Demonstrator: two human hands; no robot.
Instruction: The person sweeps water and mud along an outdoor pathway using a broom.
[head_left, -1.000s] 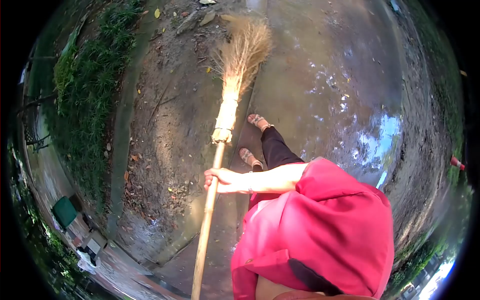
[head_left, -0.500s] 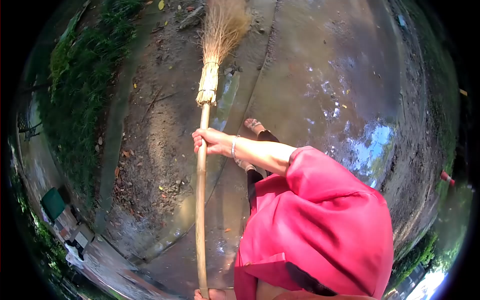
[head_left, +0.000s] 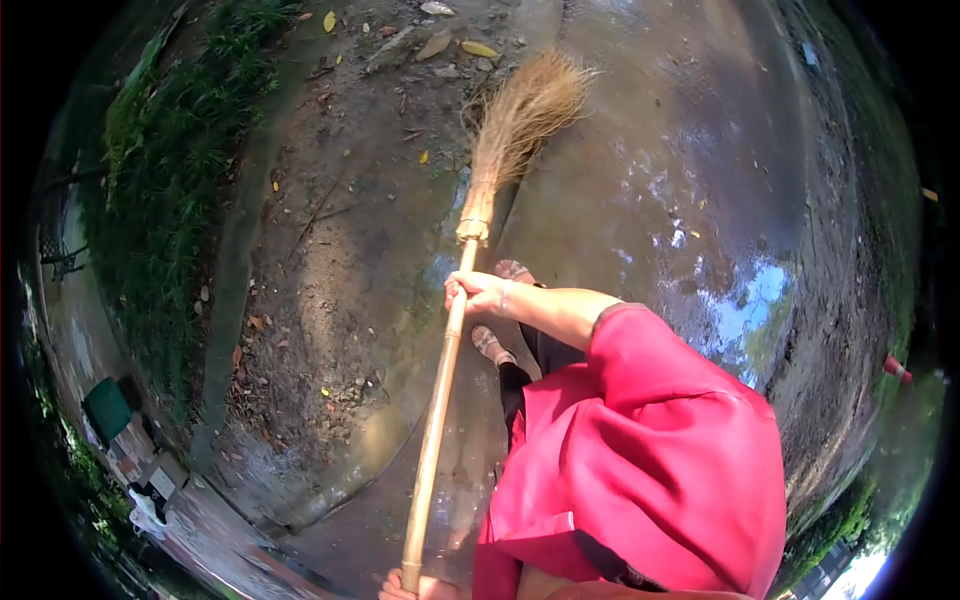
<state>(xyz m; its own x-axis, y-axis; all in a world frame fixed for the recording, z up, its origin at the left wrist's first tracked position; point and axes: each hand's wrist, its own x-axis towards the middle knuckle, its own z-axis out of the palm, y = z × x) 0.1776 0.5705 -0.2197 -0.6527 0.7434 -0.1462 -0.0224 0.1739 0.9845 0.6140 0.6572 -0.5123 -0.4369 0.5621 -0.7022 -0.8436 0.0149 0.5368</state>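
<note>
A long broom with a bamboo handle and a bound head of thin twigs slants across the view. My right hand is wrapped round the handle just below the binding, at the end of the arm in the red sleeve. Low in the view, my left hand closes round the handle's other end, partly cut off by the frame edge. The twig tips rest on or just above wet, muddy paving; contact is hard to tell.
My sandalled feet stand on the wet paving. Bare soil with pebbles and leaves lies left, then a low kerb and grass. Yellow leaves lie beyond the broom. A red cone-like object stands far right.
The broom head has swung right and closer, from the soil edge onto the paving, and the handle now slants more. My right hand has moved right with it; the left stays low.
</note>
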